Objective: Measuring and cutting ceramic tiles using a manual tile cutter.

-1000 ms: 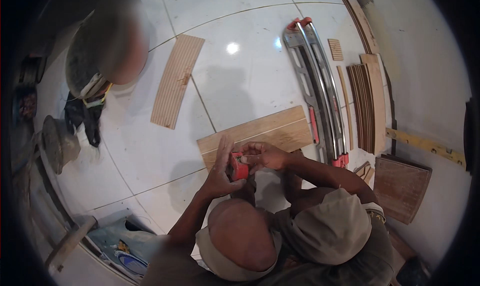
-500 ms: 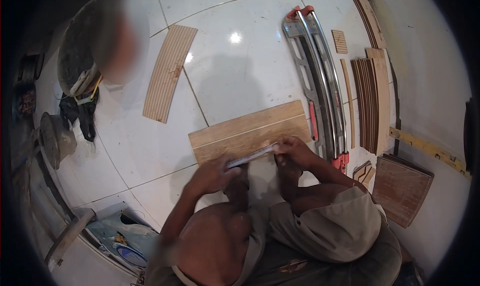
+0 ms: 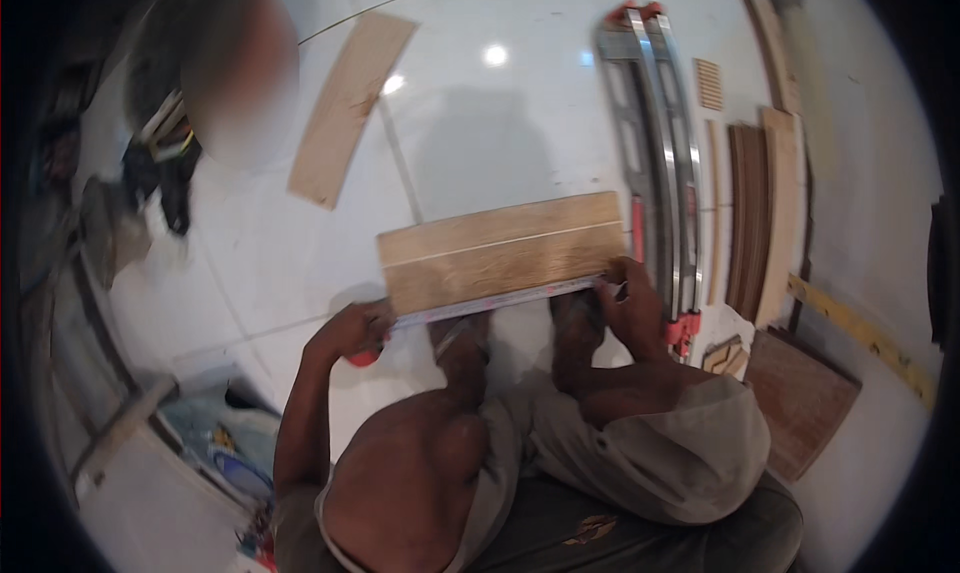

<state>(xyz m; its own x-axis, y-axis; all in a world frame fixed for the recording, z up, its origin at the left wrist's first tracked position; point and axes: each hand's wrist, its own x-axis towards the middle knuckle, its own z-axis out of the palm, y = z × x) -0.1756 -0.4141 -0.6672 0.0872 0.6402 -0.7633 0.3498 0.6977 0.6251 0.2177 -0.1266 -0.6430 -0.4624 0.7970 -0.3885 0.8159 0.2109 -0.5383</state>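
Note:
A wood-patterned tile (image 3: 505,241) with a pale line along its length lies on the floor before my feet. Along its near edge stretches the whitish blade of a tape measure (image 3: 480,304). Closed round the tape's red case, mostly hidden by the fingers, my left hand (image 3: 352,335) is just off the tile's near left corner. My right hand (image 3: 632,298) pinches the other end of the blade by the near right corner.
A rail tile cutter (image 3: 662,163) lies to the right of the tile. Beyond it are a stack of brown tiles (image 3: 750,218), reddish-brown tiles (image 3: 800,398) and a yellow spirit level (image 3: 865,335). Another plank-shaped tile (image 3: 350,113) lies at the far left, near a blurred person (image 3: 238,68).
My hands have moved apart, the left going left, the right slightly right, and drawn out a longer stretch of blade along the tile's near edge. The view has shifted slightly.

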